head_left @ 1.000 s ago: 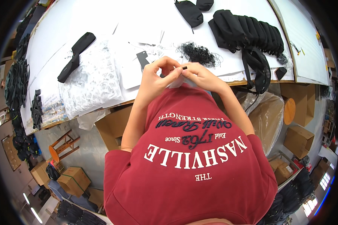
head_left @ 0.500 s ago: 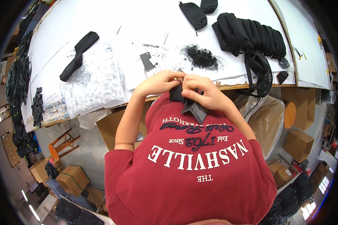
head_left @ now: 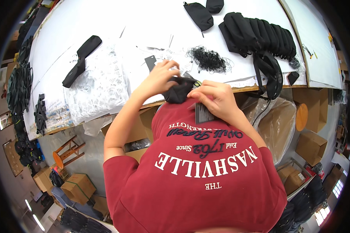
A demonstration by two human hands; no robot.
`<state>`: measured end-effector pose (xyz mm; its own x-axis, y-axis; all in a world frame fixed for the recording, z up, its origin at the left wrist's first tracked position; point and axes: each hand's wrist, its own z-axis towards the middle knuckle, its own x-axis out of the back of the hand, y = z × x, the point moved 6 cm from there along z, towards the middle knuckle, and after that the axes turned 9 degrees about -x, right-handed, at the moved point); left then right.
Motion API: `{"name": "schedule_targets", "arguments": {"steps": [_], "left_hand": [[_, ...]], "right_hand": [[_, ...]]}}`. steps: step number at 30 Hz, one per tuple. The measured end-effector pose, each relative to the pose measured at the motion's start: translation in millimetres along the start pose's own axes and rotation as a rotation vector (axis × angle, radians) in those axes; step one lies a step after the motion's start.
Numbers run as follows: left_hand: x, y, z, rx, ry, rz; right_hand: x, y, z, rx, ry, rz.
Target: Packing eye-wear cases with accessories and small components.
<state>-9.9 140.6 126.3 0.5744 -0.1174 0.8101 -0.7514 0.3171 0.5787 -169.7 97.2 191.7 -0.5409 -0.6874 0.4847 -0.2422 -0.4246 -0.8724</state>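
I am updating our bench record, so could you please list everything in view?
Table: one, white, across top
Pouch: one, black, table's near edge
Tag: one, dark grey, below right of that pouch
Row of pouches: many, black, table's right
Far pouches: two, black, top
Slim pouches: apparently two, black, table's left
Bag: one, clear, table's left, white pieces inside
Cords: tangled, uncountable, black, mid-table
Card: one, dark grey, mid-table
Straps: count unclear, black, table's right edge
Bundles: several, dark, far left
Stool: one, brown, left floor
Round seat: one, orange, right floor
Cartons: several, brown, both sides
Shirt: one, red, lower centre
Left hand: one, bare, at pouch's left side
Right hand: one, bare, at pouch's right edge
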Motion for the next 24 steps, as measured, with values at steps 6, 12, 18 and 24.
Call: {"name": "schedule_targets", "arguments": {"steps": [6, 12, 18, 24], "left_hand": [[10.0, -33.5, -52.3, 0.284, 0.077, -0.381], [-10.9, -43.2, -91.4, 0.463, 0.02, -0.824], [-15.5, -48.2, -101.0, 0.464, 0.123, -0.513], [-7.7, -29.4, -90.0, 0.452, 0.196, -0.754]], "right_hand": [[27.7, 21.9, 8.5, -0.15, 0.188, -0.064], [34.3, 46.9, -7.1, -0.62, -0.322, 0.126], [28.0, 53.3, -17.3, -0.561, -0.578, 0.529], [47.6, 47.8, -6.5, -0.337, -0.445, 1.02]]}}
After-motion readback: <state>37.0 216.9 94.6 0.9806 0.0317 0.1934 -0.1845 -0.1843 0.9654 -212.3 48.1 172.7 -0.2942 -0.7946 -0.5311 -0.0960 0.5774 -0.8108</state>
